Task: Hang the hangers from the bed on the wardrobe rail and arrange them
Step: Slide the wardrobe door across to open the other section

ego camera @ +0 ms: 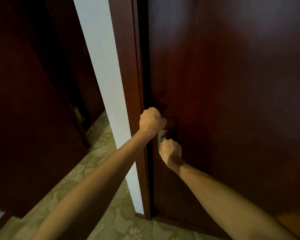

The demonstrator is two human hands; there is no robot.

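Both hands were at a dark red-brown wooden door (232,84), right of centre. Left hand (151,121) had its fingers curled tight around the door handle (171,122), mostly hidden under the fist. Right hand (171,150) sat just below, fingers curled and pressed together at the metal lock plate (160,138); could not tell what they pinched. Door frame (128,84) stood just left of the door, a pale wall strip (100,58) left of that, another dark wooden panel (24,101) at far left. Green floral-patterned floor (97,153) ran below. Hangers, bed and wardrobe rail were not in view.
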